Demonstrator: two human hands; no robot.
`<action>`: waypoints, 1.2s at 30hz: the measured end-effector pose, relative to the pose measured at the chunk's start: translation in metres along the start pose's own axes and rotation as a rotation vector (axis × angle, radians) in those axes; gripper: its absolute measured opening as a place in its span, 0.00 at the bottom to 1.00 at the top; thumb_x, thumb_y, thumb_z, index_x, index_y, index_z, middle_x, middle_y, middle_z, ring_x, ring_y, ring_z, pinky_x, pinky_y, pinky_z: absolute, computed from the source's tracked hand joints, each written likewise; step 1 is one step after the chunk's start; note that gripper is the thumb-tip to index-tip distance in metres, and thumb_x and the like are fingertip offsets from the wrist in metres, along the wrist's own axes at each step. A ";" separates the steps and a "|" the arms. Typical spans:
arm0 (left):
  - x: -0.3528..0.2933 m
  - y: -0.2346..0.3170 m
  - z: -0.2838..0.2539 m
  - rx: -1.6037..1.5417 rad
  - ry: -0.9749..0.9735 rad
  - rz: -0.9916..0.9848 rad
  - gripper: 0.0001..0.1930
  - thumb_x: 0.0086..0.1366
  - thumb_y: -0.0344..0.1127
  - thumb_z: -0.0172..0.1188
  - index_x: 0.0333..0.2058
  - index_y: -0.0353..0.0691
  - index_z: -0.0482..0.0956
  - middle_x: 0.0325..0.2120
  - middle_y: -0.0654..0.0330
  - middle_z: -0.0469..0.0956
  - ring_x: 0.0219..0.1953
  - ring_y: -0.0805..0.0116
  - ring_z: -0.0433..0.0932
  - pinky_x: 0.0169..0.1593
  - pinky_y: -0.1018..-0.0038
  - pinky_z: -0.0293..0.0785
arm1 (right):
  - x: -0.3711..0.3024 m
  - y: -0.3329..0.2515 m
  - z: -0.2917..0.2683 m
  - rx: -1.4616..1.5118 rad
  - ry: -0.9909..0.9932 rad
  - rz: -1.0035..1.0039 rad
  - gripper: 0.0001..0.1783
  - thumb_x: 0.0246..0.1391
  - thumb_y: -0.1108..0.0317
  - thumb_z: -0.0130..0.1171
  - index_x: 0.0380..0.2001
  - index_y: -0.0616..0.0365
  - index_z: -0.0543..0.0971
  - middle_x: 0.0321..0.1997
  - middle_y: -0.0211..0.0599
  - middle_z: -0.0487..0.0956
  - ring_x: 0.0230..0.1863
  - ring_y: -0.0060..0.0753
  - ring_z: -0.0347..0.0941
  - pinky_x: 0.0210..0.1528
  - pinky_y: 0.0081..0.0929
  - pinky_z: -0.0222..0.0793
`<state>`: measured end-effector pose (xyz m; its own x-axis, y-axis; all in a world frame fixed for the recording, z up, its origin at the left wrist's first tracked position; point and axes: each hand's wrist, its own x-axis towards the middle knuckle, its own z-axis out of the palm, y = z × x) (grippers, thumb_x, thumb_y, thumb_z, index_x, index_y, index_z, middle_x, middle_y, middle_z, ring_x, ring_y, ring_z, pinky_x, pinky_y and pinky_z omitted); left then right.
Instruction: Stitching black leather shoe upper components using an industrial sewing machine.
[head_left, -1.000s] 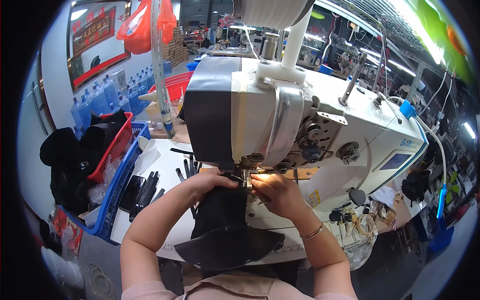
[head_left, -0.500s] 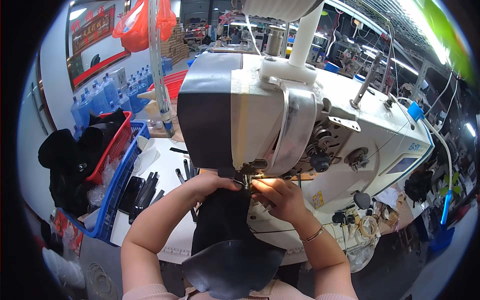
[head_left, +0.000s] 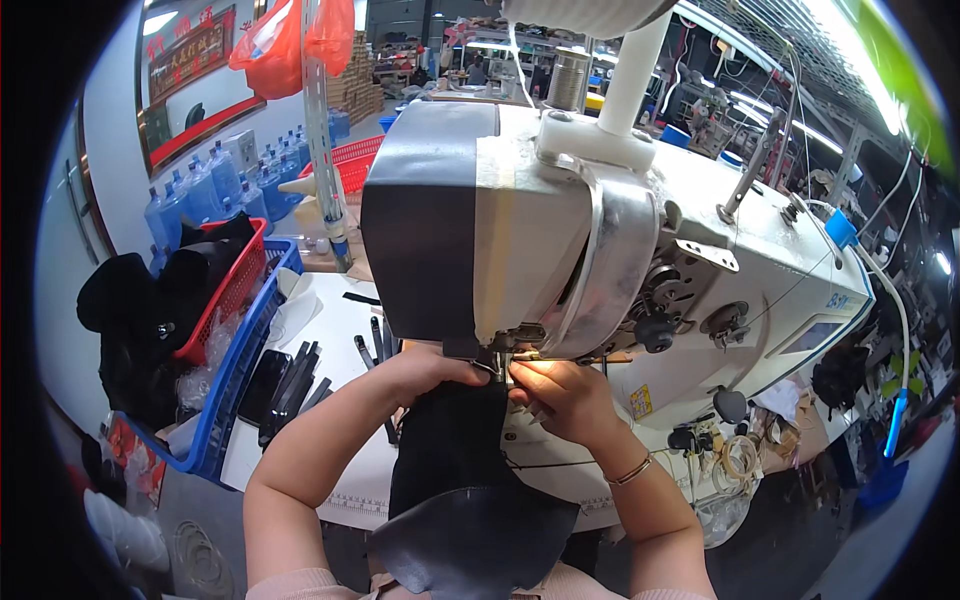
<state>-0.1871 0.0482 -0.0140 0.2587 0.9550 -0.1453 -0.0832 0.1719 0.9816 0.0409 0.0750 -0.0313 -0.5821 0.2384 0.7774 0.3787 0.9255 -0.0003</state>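
Note:
A black leather piece (head_left: 450, 430) hangs from the needle area of a white sewing machine (head_left: 535, 240) down toward my lap, its lower end a smooth, curved flap (head_left: 475, 540). My left hand (head_left: 440, 372) grips its upper left edge, thumb lying on top beside the presser foot (head_left: 502, 366). On the other side of the foot, my right hand (head_left: 565, 398) is closed at the piece's upper right edge, fingers bent and close to the needle. A small lamp lights those fingertips. The leather's edge under the foot is mostly hidden by my fingers.
Left on the table lie several black strips (head_left: 290, 385) and a dark phone (head_left: 264, 384). Beyond them stand a blue basket (head_left: 235, 370) and a red basket (head_left: 222, 300) with black pieces. Tape rolls (head_left: 740, 455) lie at the right. A metal post (head_left: 322, 150) rises behind.
The view has shifted slightly, so the machine appears a little farther right. Both hands keep their hold beside the presser foot; the leather flap sits slightly lower in the picture.

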 end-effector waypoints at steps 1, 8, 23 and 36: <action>-0.001 0.002 0.002 -0.001 0.001 0.001 0.20 0.50 0.27 0.63 0.44 0.34 0.78 0.40 0.58 0.79 0.42 0.70 0.77 0.51 0.76 0.69 | 0.000 0.000 -0.001 0.000 -0.001 -0.001 0.17 0.43 0.63 0.68 0.39 0.52 0.80 0.36 0.30 0.81 0.30 0.31 0.77 0.29 0.25 0.74; 0.008 -0.006 -0.008 0.105 -0.020 -0.009 0.22 0.49 0.31 0.67 0.46 0.36 0.77 0.42 0.58 0.79 0.44 0.68 0.76 0.52 0.75 0.68 | 0.001 -0.001 -0.001 0.008 0.002 0.003 0.16 0.44 0.63 0.68 0.38 0.53 0.80 0.35 0.31 0.81 0.30 0.32 0.77 0.29 0.26 0.74; 0.001 0.011 0.000 0.091 -0.022 -0.062 0.25 0.50 0.27 0.66 0.49 0.34 0.75 0.45 0.57 0.78 0.47 0.68 0.75 0.53 0.75 0.67 | 0.001 -0.001 -0.004 -0.001 -0.061 0.027 0.17 0.43 0.63 0.68 0.39 0.52 0.81 0.36 0.31 0.81 0.30 0.32 0.78 0.30 0.25 0.74; 0.006 0.008 -0.007 0.030 -0.076 -0.135 0.25 0.49 0.29 0.67 0.49 0.37 0.76 0.44 0.59 0.77 0.46 0.68 0.74 0.53 0.74 0.67 | 0.002 0.000 -0.012 -0.067 -0.182 -0.002 0.20 0.40 0.62 0.69 0.41 0.52 0.81 0.38 0.31 0.81 0.32 0.31 0.77 0.33 0.27 0.74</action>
<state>-0.1932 0.0566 -0.0081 0.3379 0.9025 -0.2671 -0.0139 0.2885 0.9574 0.0481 0.0720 -0.0222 -0.7013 0.2919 0.6504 0.4213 0.9057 0.0478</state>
